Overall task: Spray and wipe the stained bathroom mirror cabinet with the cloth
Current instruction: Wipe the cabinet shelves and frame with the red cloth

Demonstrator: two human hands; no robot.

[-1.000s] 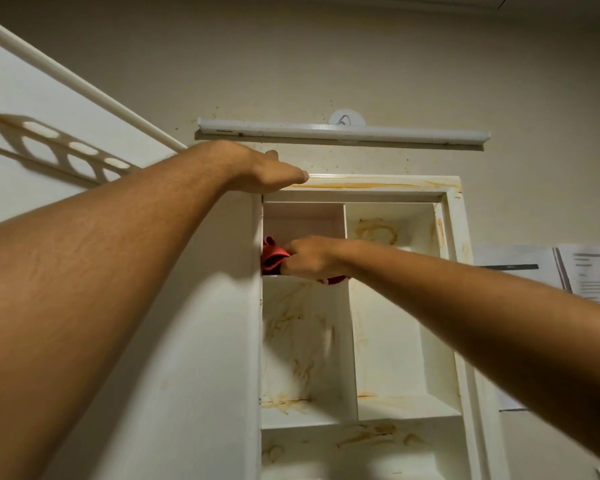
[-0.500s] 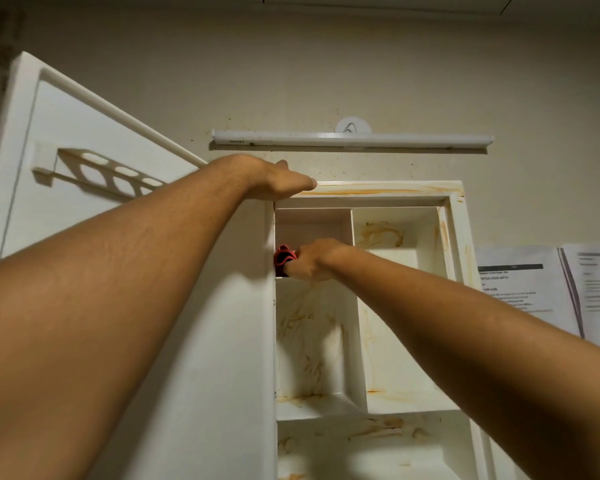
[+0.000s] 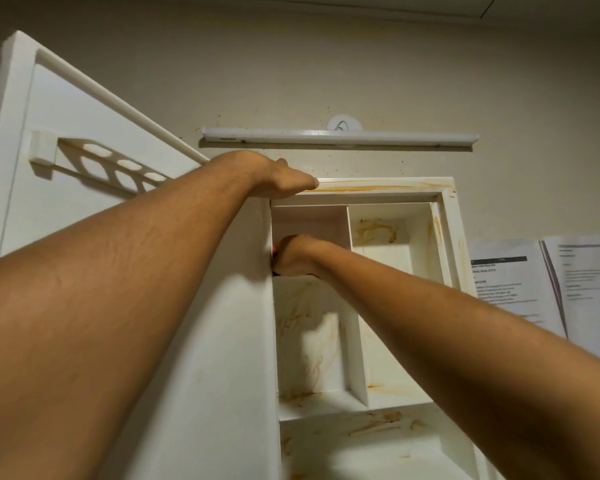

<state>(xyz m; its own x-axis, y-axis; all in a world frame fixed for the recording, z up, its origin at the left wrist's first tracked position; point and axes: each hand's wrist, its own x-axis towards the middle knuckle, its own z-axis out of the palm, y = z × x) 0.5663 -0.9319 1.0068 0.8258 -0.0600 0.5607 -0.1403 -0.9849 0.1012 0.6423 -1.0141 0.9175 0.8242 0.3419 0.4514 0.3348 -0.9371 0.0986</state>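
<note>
The white mirror cabinet hangs open on the wall, its shelves and frame streaked with orange-brown stains. My left hand lies flat over the cabinet's top left corner, where the open door meets the frame. My right hand reaches into the upper left compartment, fingers closed on a red cloth pressed against the left inner wall. Only a sliver of the cloth shows beside the hand. No spray bottle is in view.
A white tube light is mounted on the wall just above the cabinet. Printed paper sheets are stuck to the wall at the right. The door carries a white holder rack on its inner face.
My right hand has pushed the red cloth further left into the compartment's corner, so less cloth shows. The camera has shifted, revealing more of the open door. The left hand stays on the top corner.
</note>
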